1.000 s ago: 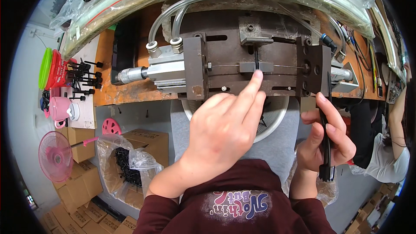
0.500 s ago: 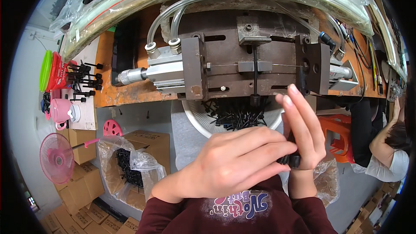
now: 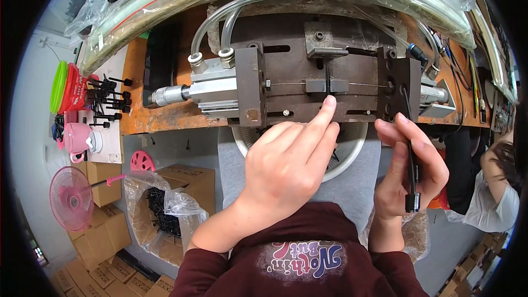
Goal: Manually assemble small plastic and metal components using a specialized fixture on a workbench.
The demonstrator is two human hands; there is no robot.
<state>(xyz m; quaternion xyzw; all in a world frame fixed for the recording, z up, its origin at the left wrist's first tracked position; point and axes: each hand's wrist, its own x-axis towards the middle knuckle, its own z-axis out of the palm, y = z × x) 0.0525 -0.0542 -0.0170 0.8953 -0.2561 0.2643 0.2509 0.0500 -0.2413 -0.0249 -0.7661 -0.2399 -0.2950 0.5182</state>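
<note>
My left hand [image 3: 291, 159] reaches over the front edge of the brown metal fixture [image 3: 291, 107]. Its index finger is stretched along a thin black rod [image 3: 328, 71], which stands across a small grey block [image 3: 314, 86] in the middle of the fixture. The rod's lower end and my left thumb are hidden beneath the hand. To the right, my right hand [image 3: 421, 168] pinches slim black rods [image 3: 412, 187] with thick ends, tilted nearly upright near the fixture's right end block. How many it holds is hard to make out.
Below the fixture, a white basket [image 3: 358, 157] rests over my lap. Silver cylinders [image 3: 212, 91] with clear hoses flank the fixture. A lined carton [image 3: 162, 217] of black parts and a pink fan [image 3: 72, 199] stand left. Another person [image 3: 495, 192] sits at far right.
My hands have come apart from each other. The left moved up onto the rod in the fixture; the right moved right and turned, showing the black rods in its fingers.
</note>
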